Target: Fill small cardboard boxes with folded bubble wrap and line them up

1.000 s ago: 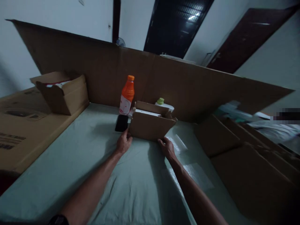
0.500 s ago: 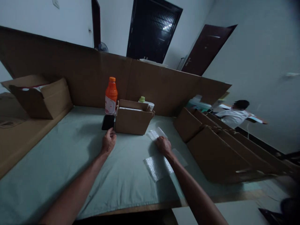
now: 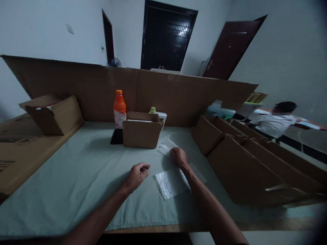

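My right hand (image 3: pixel 179 157) is closed at the near edge of a small clear bubble wrap bag (image 3: pixel 165 147) on the cloth; its fingertips are hidden beneath it. A larger bubble wrap bag (image 3: pixel 170 183) lies flat in front, partly under my right forearm. My left hand (image 3: pixel 138 175) hovers over the cloth left of that larger bag, fingers curled and thumb close to the index finger; anything between them is too small to make out. Beyond my hands stands a small cardboard box (image 3: pixel 141 133), with a black phone (image 3: pixel 117 136) lying flat at its left side.
An orange bottle (image 3: pixel 119 109) and a white bottle with a green cap (image 3: pixel 152 110) stand behind the small box. Cardboard bins (image 3: pixel 230 163) line the right side. Another open box (image 3: pixel 57 115) sits at left. A cardboard wall (image 3: pixel 102 88) closes the back. A person (image 3: pixel 273 122) is beyond, at right.
My left hand has moved away from the phone, to the right and nearer to me. My right hand stays at the small bubble wrap bag. The camera view has tilted slightly.
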Demonstrator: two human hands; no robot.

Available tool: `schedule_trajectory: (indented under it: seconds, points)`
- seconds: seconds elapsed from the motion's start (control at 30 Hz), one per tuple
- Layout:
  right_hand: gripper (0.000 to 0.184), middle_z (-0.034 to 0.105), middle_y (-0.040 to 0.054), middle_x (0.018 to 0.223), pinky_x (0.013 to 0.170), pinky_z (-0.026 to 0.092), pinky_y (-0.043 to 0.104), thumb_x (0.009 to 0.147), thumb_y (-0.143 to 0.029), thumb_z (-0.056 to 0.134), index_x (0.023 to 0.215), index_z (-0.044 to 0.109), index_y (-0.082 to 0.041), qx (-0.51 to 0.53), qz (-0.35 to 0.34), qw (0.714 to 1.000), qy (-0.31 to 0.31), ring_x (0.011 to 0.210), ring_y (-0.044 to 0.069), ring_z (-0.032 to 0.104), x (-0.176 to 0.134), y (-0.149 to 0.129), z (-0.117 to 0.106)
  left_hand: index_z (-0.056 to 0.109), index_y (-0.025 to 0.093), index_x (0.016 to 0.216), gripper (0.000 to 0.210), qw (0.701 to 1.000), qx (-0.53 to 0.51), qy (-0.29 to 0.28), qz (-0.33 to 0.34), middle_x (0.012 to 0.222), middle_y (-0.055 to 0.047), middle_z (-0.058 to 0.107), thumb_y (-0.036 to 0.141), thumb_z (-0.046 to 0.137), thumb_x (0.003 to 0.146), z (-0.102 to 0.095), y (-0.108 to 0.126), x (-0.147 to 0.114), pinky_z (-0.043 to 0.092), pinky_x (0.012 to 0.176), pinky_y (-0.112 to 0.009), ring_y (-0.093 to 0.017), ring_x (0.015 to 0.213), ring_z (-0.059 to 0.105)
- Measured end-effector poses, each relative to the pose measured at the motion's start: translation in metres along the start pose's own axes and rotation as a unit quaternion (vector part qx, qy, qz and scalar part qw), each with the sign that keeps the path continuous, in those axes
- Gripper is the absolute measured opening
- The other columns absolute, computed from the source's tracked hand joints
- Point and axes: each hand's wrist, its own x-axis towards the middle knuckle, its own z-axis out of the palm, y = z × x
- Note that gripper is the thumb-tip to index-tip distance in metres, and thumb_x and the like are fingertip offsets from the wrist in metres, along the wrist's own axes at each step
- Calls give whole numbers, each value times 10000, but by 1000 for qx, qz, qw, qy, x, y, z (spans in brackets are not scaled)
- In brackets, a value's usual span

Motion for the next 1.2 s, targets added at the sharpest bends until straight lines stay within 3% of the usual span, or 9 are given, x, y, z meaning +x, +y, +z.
schedule_trajectory:
  seconds: [0.13,0.33,0.43,0.57,0.7,0.83,0.93,1.1,1.2]
  points:
    - [308,694,34,890,750,539,333,948,-435,602,926,673,-136,126,-12,992,19,805,170,661,-10,-5,-13,637,96,1155,590,996,-74,7,-55,1112,-152,659,328,791,634,6,-2,-1,495,686,-283,-167,773,630]
    - [477,697,48,773,631,466,262,836,-636,566,829,680,-173,347,-89,933,5,680,155,610,-58,-47,-47,326,154,1467,981,970,-210,27,-119,1455,-213,451,425,840,677,25,-5,6,493,922,-317,-282,1246,549]
    - [397,679,30,781,604,464,250,806,-590,659,795,662,-194,450,-99,887,-24,640,128,565,-81,-75,-72,349,160,1449,921,953,-267,6,-145,1500,-222,408,449,817,711,34,-2,8,498,959,-363,-314,1330,492]
    - [291,618,-12,684,571,461,217,728,-444,822,730,653,-207,612,-75,782,-91,598,106,528,-102,-101,-100,491,132,1328,721,924,-335,-35,-184,1374,-223,542,526,730,773,37,0,6,506,973,-435,-336,1254,564]
    - [306,586,-35,657,575,467,191,692,-431,863,724,655,-209,651,-63,752,-83,594,89,522,-105,-105,-109,594,119,1171,541,897,-380,-81,-212,1135,-177,670,477,710,783,27,0,-5,536,918,-484,-323,1053,665]
    - [335,521,-55,624,566,462,187,681,-430,863,702,614,-208,660,-47,748,-54,570,82,493,-99,-94,-101,618,167,1117,454,884,-415,-109,-188,1149,-125,681,388,743,739,7,5,-23,547,912,-475,-288,1049,665]
    - [346,524,-48,639,570,461,206,693,-464,828,705,585,-217,642,-36,765,-39,572,93,493,-94,-84,-90,639,166,1031,425,918,-337,-117,-173,1034,-117,706,358,781,679,-10,7,-31,559,855,-462,-286,962,698]
    - [380,625,8,743,606,472,276,804,-607,612,778,538,-235,470,-48,881,-12,636,150,575,-83,-61,-61,622,170,863,342,977,-172,-8,-125,704,-10,641,343,790,622,-47,9,-23,502,623,-267,-170,665,677]
    - [400,651,42,725,596,443,278,793,-608,586,777,576,-209,386,-38,921,-24,640,166,588,-73,-44,-34,609,167,839,317,991,-84,52,-94,666,26,620,342,752,617,-72,14,-11,410,521,-205,-119,583,621]
